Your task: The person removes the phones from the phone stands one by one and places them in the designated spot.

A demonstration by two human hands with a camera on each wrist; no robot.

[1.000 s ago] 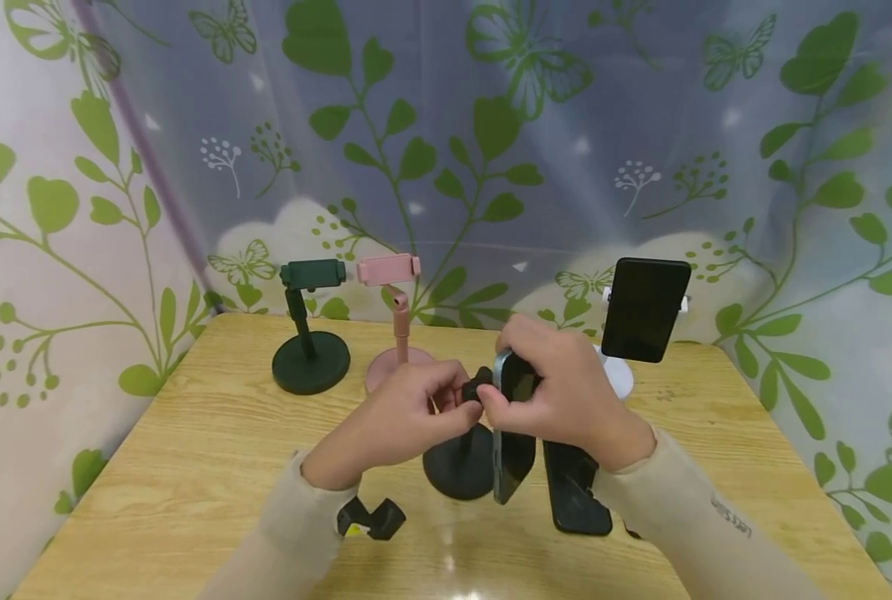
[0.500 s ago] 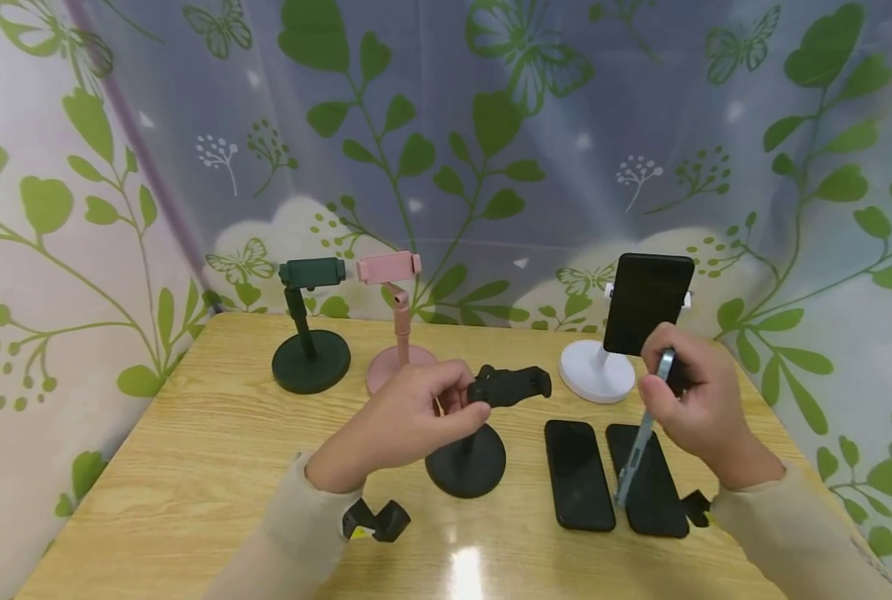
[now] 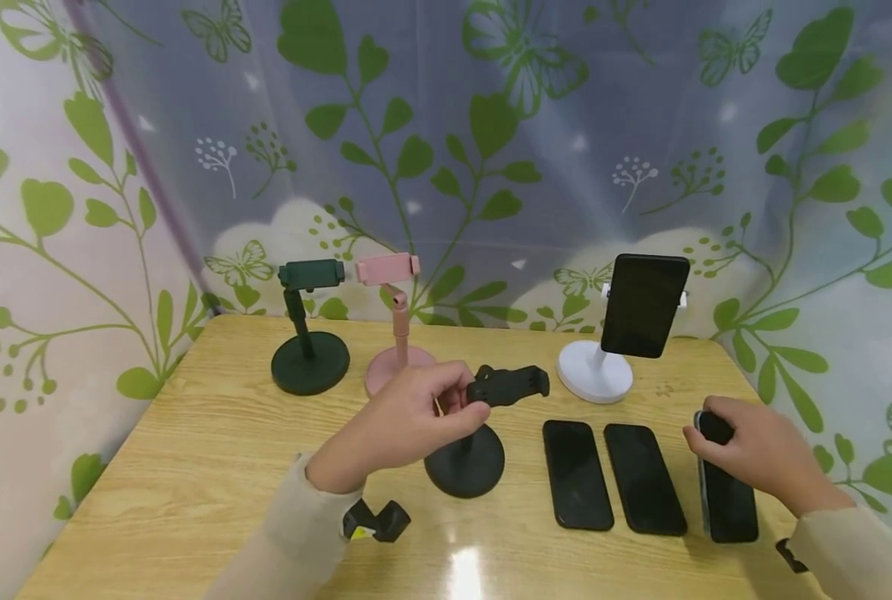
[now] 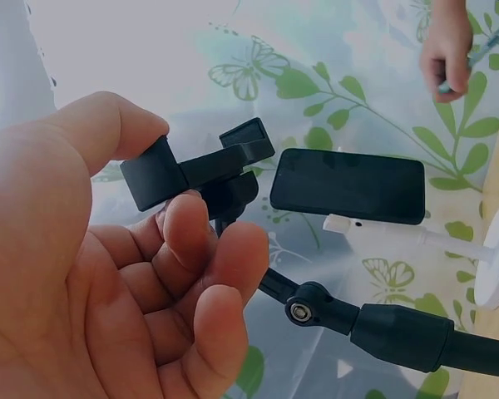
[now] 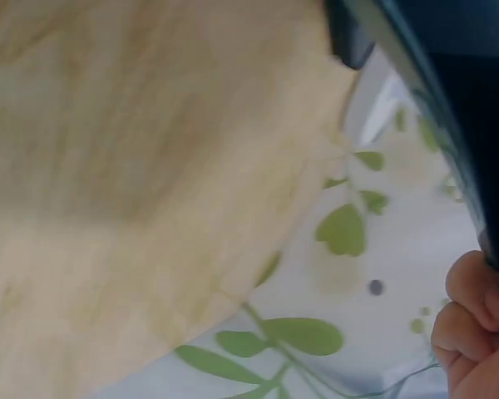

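My left hand (image 3: 408,421) pinches one end of the clamp (image 3: 512,387) on a black phone stand, whose round base (image 3: 464,471) rests on the table. In the left wrist view the thumb presses on the end of the black holder (image 4: 220,169), and nothing sits between its jaws. The hinge (image 4: 302,307) and post run off to the right. My right hand (image 3: 764,446) grips a dark phone (image 3: 733,504) with a bluish metal edge at the table's right side. In the right wrist view that phone (image 5: 474,108) is tilted, with curled fingers (image 5: 478,295) at its edge.
Two black phones, a left one (image 3: 577,475) and a right one (image 3: 644,479), lie flat between the hands. Behind them a white stand (image 3: 594,373) holds an upright phone (image 3: 644,306). Green (image 3: 311,363) and pink (image 3: 389,269) stands are at the back left, before a patterned curtain (image 3: 431,167).
My right hand has carried the phone away from the black clamp, rightward past the two lying phones and down toward the table. The left hand has stayed on the clamp.
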